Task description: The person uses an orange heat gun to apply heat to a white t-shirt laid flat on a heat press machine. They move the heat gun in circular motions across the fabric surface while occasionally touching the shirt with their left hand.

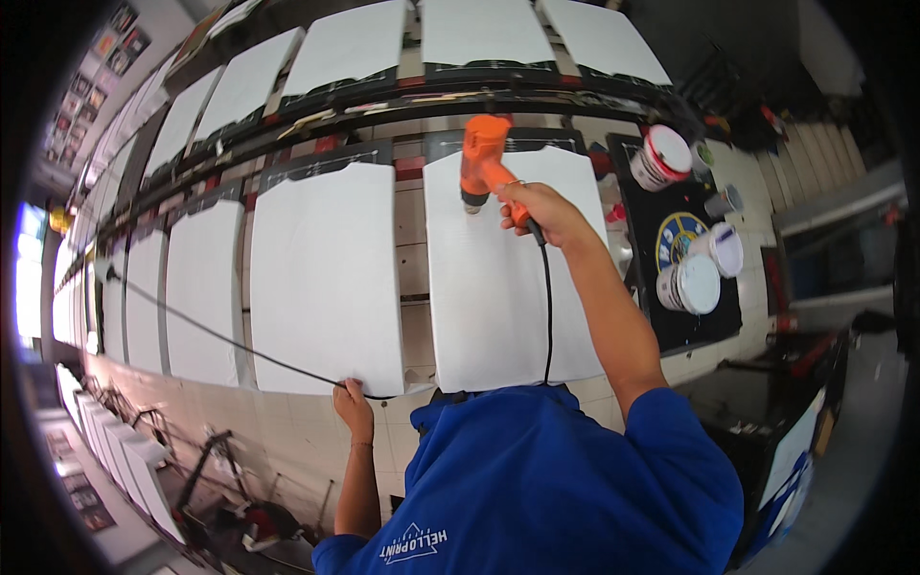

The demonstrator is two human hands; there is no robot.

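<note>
On the long table (316, 436), white boards lie in rows, and a heat gun points down at one.

Above the white board (513, 278), the right hand (541, 213) has its fingers wrapped tight round the orange heat gun (482, 158), nose down, nearly touching it. Left of that board, the left hand (353, 402) pinches the black cord (220, 337) at the next board's (326, 278) near edge. Right of it stand paint tubs (690, 283).

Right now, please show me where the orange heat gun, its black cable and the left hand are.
orange heat gun (482, 153), head view, on its body.
black cable (549, 307), head view, on the hanging stretch.
left hand (352, 402), head view, on its back.
</note>
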